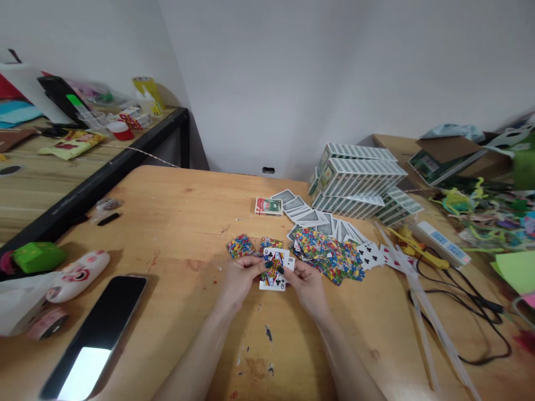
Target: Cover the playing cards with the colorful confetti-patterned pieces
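Between my two hands are a few playing cards (275, 256), faces toward me, with a queen of clubs in front. My left hand (238, 275) pinches their left edge, thumb on the face. From the other side my right hand (305, 281) grips them too, beside a spade card peeking out at the right. Just beyond, a colourful-backed card (241, 245) and another patterned card (271, 243) lie on the table. A spread heap of colourful-backed cards (326, 253) sits to the right, near grey-backed cards (307, 211) and a red-edged card box (268, 206).
Striped green-and-white boxes (359, 172) are stacked at the back right. A power strip (443, 242), yellow glue gun (418, 248), black cable and clear glue sticks (422, 312) lie right. A phone (96, 334) and white plush-like case (79, 275) lie left.
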A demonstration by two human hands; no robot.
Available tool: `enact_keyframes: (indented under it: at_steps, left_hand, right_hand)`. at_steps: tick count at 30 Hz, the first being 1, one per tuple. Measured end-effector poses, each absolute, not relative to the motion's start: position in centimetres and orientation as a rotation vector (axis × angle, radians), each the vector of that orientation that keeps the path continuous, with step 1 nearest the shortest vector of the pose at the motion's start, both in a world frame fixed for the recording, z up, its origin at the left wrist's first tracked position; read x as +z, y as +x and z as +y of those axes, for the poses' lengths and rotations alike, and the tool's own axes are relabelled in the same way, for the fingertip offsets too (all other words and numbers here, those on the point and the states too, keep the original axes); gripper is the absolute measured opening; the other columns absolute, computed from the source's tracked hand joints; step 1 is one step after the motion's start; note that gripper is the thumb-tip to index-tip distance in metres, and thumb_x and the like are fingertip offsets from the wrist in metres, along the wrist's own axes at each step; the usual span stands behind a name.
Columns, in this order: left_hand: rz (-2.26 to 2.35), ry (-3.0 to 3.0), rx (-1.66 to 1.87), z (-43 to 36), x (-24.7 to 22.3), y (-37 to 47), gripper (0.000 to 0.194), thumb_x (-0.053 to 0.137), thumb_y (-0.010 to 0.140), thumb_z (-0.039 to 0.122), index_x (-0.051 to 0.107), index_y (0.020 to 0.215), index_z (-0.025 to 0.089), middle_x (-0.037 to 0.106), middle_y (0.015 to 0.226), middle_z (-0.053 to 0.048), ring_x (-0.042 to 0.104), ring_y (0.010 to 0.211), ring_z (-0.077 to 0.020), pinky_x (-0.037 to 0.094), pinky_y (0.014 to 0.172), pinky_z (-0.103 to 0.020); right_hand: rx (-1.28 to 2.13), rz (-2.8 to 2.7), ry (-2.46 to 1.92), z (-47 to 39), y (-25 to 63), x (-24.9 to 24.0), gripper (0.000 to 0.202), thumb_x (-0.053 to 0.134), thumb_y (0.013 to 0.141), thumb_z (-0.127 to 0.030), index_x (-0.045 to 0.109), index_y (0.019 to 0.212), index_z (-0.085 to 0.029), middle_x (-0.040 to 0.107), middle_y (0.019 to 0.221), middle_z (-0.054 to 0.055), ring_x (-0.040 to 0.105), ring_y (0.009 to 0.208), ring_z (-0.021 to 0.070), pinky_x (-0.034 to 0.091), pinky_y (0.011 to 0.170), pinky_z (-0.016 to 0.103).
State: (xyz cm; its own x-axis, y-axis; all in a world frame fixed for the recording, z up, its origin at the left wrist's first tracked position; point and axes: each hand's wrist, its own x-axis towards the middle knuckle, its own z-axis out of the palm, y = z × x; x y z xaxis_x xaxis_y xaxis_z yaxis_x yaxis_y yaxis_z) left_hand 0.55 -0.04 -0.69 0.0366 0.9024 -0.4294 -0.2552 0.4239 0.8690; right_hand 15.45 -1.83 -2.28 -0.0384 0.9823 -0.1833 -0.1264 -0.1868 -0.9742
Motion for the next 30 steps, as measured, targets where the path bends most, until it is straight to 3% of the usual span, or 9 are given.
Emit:
enact_keyframes:
  at_steps: [10,26,30]
  left_hand:
    - [1.491,1.328,1.216,-0.6,-1.9,1.8,0.020,0.048,0.074,0.027,0.041,0.058,0.018,0.039,0.052,0.007,0.038,0.050,-0.0084,0.031,0.049,-0.018]
    - [1.454,1.381,1.115,-0.7,-2.2,1.8,0.040,0.039,0.081,0.039,0.039,0.049,0.016,0.037,0.044,0.004,0.034,0.040,-0.0073,0.025,0.038,-0.018]
    - [1.364,1.271,1.087,-0.5,-2.3,1.4,0.039,0.042,0.078,0.044,0.043,0.051,0.016,0.041,0.045,0.004,0.037,0.041,-0.0080,0.029,0.040,-0.019]
  right_hand:
    - [1.537,-1.042,-1.219,-2.3,14.6,-2.1,0.033,0.065,0.065,-0.046,0.065,0.078,-0.016,0.066,0.060,0.002,0.057,0.047,0.0149,0.049,0.042,0.027]
    - [1.579,-1.050,-1.130,-2.3,14.6,-2.0,0.029,0.066,0.064,-0.043,0.065,0.073,-0.015,0.060,0.052,-0.001,0.050,0.041,0.0106,0.045,0.040,0.023]
    - [1.566,-1.043,-1.140,-2.3,14.7,-2.0,0.029,0.066,0.065,-0.043,0.065,0.072,-0.015,0.059,0.051,-0.001,0.049,0.041,0.0105,0.046,0.039,0.023]
